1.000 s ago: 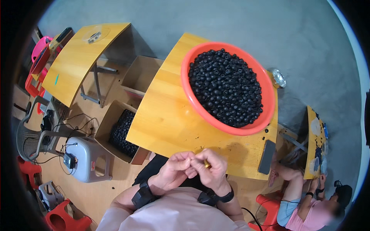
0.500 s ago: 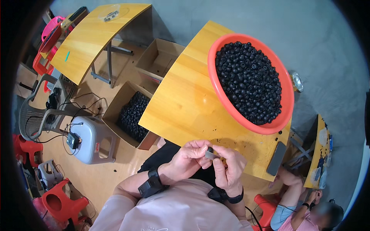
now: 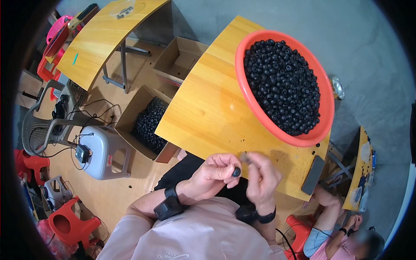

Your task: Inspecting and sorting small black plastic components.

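Observation:
My left hand [image 3: 215, 172] pinches a small round black piece [image 3: 236, 172] between thumb and fingertips, above the near edge of the yellow wooden table [image 3: 195, 121]. To its right is my right hand [image 3: 263, 178], slightly smeared by motion, its thumb and forefinger closed on a small flat grey piece [image 3: 244, 157] like a blade. The two hands are apart. A red-orange basin [image 3: 243, 93] stands on the table beyond them, heaped with small black pieces [image 3: 284, 86], several showing a hole.
Dark crumbs [image 3: 281, 158] and a phone [image 3: 313, 174] lie at the table's right. Left of it stand a carton of black pieces [image 3: 151, 123], a second carton [image 3: 177, 60] and a grey stool [image 3: 102, 154] with cables. Another person [image 3: 336, 242] sits at lower right.
My right hand has drawn away from the left, taking the grey piece off the black one. The black piece stays in my left hand and shows more fully.

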`<action>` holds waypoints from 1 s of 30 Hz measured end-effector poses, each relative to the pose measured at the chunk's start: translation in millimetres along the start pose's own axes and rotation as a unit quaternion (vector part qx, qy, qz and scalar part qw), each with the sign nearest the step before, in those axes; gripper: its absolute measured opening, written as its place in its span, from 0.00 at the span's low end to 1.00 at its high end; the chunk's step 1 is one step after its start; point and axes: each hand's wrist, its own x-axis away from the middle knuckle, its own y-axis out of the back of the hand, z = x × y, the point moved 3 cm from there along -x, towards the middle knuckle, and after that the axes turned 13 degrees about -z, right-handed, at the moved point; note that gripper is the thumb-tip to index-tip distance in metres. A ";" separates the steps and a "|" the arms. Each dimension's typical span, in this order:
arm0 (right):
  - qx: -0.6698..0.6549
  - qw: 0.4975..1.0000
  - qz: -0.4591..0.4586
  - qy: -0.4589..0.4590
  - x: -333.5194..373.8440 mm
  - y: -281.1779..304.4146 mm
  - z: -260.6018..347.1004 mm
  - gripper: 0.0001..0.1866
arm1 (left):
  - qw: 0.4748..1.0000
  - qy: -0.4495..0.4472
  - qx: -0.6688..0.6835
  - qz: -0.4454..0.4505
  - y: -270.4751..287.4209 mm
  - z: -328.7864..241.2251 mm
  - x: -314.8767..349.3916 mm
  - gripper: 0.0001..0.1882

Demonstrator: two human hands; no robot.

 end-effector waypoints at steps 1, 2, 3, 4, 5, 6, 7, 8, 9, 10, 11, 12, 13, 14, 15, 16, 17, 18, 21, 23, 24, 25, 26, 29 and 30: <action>-0.014 0.997 -0.022 -0.067 -0.9 1.5 -12.3 0.11 | 0.999 -0.010 -0.010 0.028 -4.9 -5.0 2.1 0.17; -0.014 0.997 -0.021 -0.067 1.5 5.1 -15.0 0.11 | 1.000 -0.011 -0.010 0.028 -2.3 -4.8 1.4 0.17; -0.021 0.994 -0.048 -0.092 4.6 10.3 -16.5 0.11 | 1.000 -0.007 0.016 0.024 2.7 -3.5 -0.4 0.15; -0.026 0.990 -0.075 -0.117 4.2 13.3 -15.4 0.11 | 0.999 -0.003 0.042 0.021 7.3 -1.7 -2.6 0.13; -0.047 0.991 -0.081 -0.093 0.9 10.3 -11.1 0.12 | 0.999 -0.006 0.047 0.018 9.6 0.3 -4.6 0.12; -0.047 0.991 -0.081 -0.092 -0.4 8.1 -8.1 0.12 | 0.999 -0.007 0.047 0.018 10.1 0.5 -4.4 0.12; -0.065 0.993 -0.035 -0.088 -1.7 3.6 -4.7 0.12 | 0.998 0.005 0.055 0.016 10.7 1.5 -4.6 0.13; -0.083 0.993 0.011 -0.084 -3.5 -1.1 0.3 0.12 | 0.998 0.016 0.064 0.013 11.0 2.1 -5.1 0.13; -0.101 0.990 0.028 -0.097 -5.1 -3.9 7.9 0.12 | 0.998 0.016 0.063 0.014 9.0 0.3 -4.9 0.13; -0.126 0.990 0.016 -0.060 -13.3 -7.2 18.9 0.12 | 0.999 0.016 0.029 -0.017 5.3 -1.9 -4.8 0.15; -0.130 0.990 0.018 -0.048 -9.9 -10.6 16.7 0.11 | 0.999 0.017 -0.006 -0.047 3.5 -3.5 -5.5 0.17; -0.134 0.990 0.019 -0.036 -7.0 -13.1 13.8 0.11 | 0.999 0.018 -0.006 -0.043 3.5 -2.8 -5.4 0.17; -0.144 0.989 0.018 -0.040 -11.9 -14.4 14.3 0.08 | 0.999 0.014 -0.003 -0.039 5.0 -1.9 -5.5 0.18; -0.141 0.989 0.016 -0.037 -15.3 -14.5 15.2 0.08 | 0.999 0.010 -0.001 -0.035 5.4 -2.6 -5.7 0.18; -0.181 0.980 0.035 -0.071 -17.7 -15.4 14.9 0.07 | 0.999 0.012 -0.014 -0.045 3.7 -5.6 -5.5 0.17; -0.222 0.968 0.053 -0.107 -20.0 -16.6 16.0 0.06 | 0.999 0.012 -0.015 -0.041 2.5 -8.2 -4.8 0.17; -0.228 0.965 0.061 -0.115 -27.2 -15.1 21.2 0.04 | 0.999 0.004 -0.029 -0.038 1.3 -10.8 -4.6 0.18; -0.227 0.965 0.061 -0.113 -30.8 -13.5 20.8 0.04 | 0.998 -0.005 -0.042 -0.035 -0.6 -13.7 -4.7 0.18; -0.171 0.979 0.057 -0.090 -40.6 -9.9 15.9 0.03 | 0.994 -0.042 -0.077 -0.061 3.2 -28.1 2.9 0.19; -0.084 0.994 -0.018 -0.067 -51.7 0.3 6.7 0.03 | 0.987 -0.128 -0.058 -0.083 17.2 -51.8 11.4 0.16; -0.013 0.998 -0.038 -0.041 -62.7 10.1 0.0 0.04 | 0.978 -0.177 -0.035 -0.100 27.4 -68.6 17.8 0.14; 0.058 0.996 -0.059 -0.016 -77.1 21.2 -6.6 0.05 | 0.969 -0.205 -0.015 -0.139 41.5 -85.9 25.2 0.14; 0.114 0.991 -0.071 -0.002 -89.9 29.5 -15.0 0.06 | 0.956 -0.233 0.005 -0.178 56.7 -103.1 32.8 0.14; 0.235 0.971 -0.009 -0.037 -131.2 41.2 -48.6 0.06 | 0.911 -0.277 0.070 -0.299 105.4 -141.4 53.1 0.18; 0.235 0.971 -0.010 -0.035 -139.6 40.7 -56.3 0.06 | 0.900 -0.278 0.066 -0.330 128.8 -148.5 57.0 0.19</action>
